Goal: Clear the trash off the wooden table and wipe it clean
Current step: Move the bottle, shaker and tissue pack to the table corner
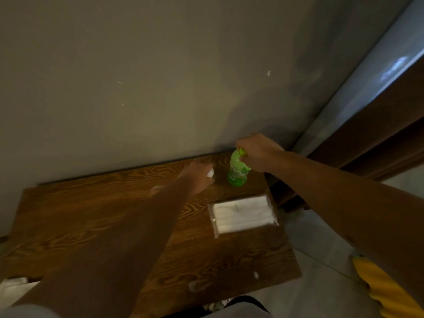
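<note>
Trash lay scattered on the wooden table (80,226), which stood against a grey wall (137,76). At the near left edge sat something white, too cropped to identify. Further right, a pale smear (156,188) marked the wood beside the left forearm. The left hand (199,175) reached toward the table's back edge, fingers curled round a small white wad (210,173). Just right of it stood a green plastic bottle (237,172), upright near the far right corner, its neck gripped from above by the right hand (257,152). Nearer, a clear pack of white tissues (243,215) lay flat. Two pale scraps (198,285) sat by the front edge.
</note>
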